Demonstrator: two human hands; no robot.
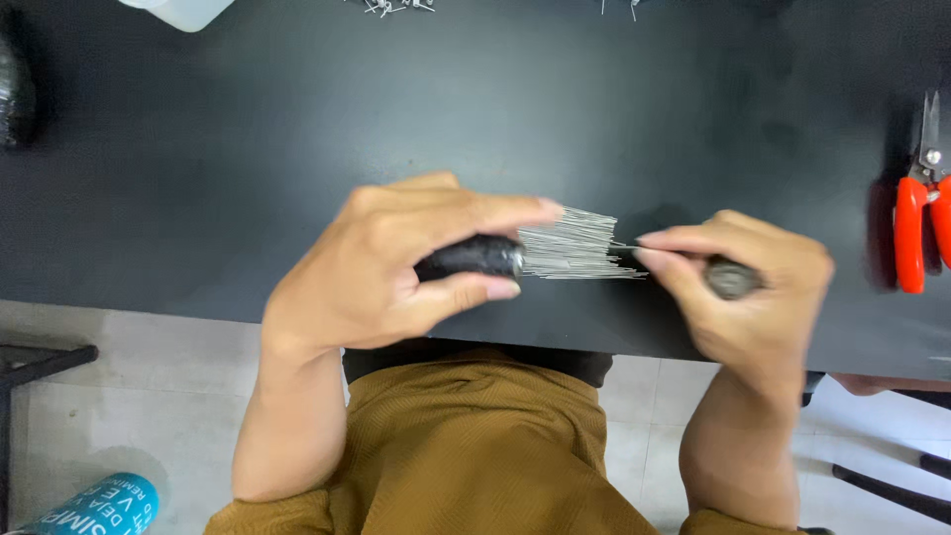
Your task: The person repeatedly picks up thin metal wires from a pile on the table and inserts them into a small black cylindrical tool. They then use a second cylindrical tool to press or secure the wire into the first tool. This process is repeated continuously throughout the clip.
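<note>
- The left hand [396, 263] is closed around a black taped bundle of thin silver metal wires [570, 246], thumb on the near side and fingers over the far side, clamping the wrapped black end [474, 258].
- The bare wire ends fan out to the right from that black wrap, just above the near edge of the matte black table [297, 129], between the two hands.
- The right hand [753, 292] has thumb and forefinger pressed together, pinching a single wire at the right end of the fan; its other fingers curl round a small dark grey round object [731, 279], whose kind I cannot tell.
- A pair of red-handled metal snips [921, 203] lies well apart, at the right edge of the table.
- A translucent white plastic container [183, 10] sits at the far left edge, and small loose metal pieces [396, 6] lie along the far edge.
- A blue cylindrical can [94, 505] rests on the pale tiled floor [149, 396] at the near left.
- The person wears mustard-brown textured cloth [466, 446].
</note>
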